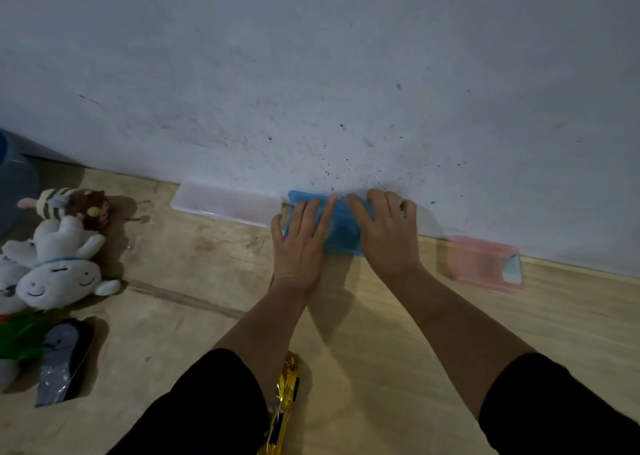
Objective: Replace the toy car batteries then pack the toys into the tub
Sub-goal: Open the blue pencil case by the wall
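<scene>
Blue box: a blue plastic box [341, 227] is sitting on the wooden floor [381, 316] right against the wall [311, 73], both hands lying on top of it
Long axis: it's running along the wall, left to right
Left hand [301, 243]: fingers are lying flat and spread over the box's left half, thumb hooking its left edge
Right hand [384, 229]: it's resting on the right half, fingers curling a bit at the far edge, can't tell if it's gripping
Nearer hand: pretty much even, both are touching it
Toy car: a gold toy car [284, 406] is lying near the person, between the forearms, well apart from the box
Looks: translucent, lid seems on; probably where the batteries are
</scene>
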The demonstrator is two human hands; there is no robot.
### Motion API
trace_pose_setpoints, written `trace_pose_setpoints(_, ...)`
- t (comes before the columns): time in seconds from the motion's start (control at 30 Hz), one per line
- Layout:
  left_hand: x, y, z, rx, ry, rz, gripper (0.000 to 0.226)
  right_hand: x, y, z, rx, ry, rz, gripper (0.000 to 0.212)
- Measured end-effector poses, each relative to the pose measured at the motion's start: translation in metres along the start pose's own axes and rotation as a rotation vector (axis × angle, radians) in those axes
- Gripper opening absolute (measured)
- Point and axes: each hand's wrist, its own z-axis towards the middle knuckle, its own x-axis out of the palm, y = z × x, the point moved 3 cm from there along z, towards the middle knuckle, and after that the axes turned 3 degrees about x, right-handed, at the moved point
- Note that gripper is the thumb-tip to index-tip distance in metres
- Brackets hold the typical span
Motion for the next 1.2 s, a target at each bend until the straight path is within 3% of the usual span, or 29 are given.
trace_pose_setpoints(0.07, -0.003, 0.002, 0.002, -0.021, 0.025, 0.018, 0.104, 0.001, 0.005, -0.02, -0.015, 0.011, 0.061, 0.032)
trace_pose_setpoints(0.17, -0.006, 0.005, 0.006, -0.002, 0.042, 0.037, 0.109, 0.008, 0.014, -0.057, -0.089, 0.174, 0.117, 0.038)
trace_pose_setpoints(0.3, -0.002, 0.008, 0.007, 0.021, 0.077, 0.057, 0.12, 0.023, 0.01, -0.067, -0.019, 0.342, 0.142, 0.053)
trace_pose_setpoints(0.73, -0.002, 0.006, 0.006, 0.007, 0.135, 0.053, 0.112, 0.047, 0.01, -0.052, -0.069, 0.247, 0.095, 0.049)
trace_pose_setpoints(0.87, -0.002, 0.008, 0.008, 0.016, 0.126, 0.035, 0.112, 0.053, 0.009, -0.043, -0.083, 0.302, 0.133, 0.063)
trace_pose_setpoints(0.97, -0.003, 0.009, 0.008, 0.025, 0.115, 0.037, 0.109, 0.054, 0.006, -0.032, -0.133, 0.378, 0.269, 0.062)
trace_pose_setpoints(1.03, -0.003, 0.01, 0.008, 0.035, 0.115, 0.035, 0.108, 0.047, 0.005, -0.025, -0.19, 0.301, 0.28, 0.063)
trace_pose_setpoints(1.1, -0.003, 0.01, 0.008, 0.041, 0.124, 0.016, 0.107, 0.033, 0.011, -0.026, -0.228, 0.164, 0.246, 0.053)
trace_pose_setpoints(1.2, -0.003, 0.012, 0.008, 0.034, 0.084, -0.005, 0.107, 0.023, 0.028, -0.043, -0.244, 0.104, 0.243, 0.024)
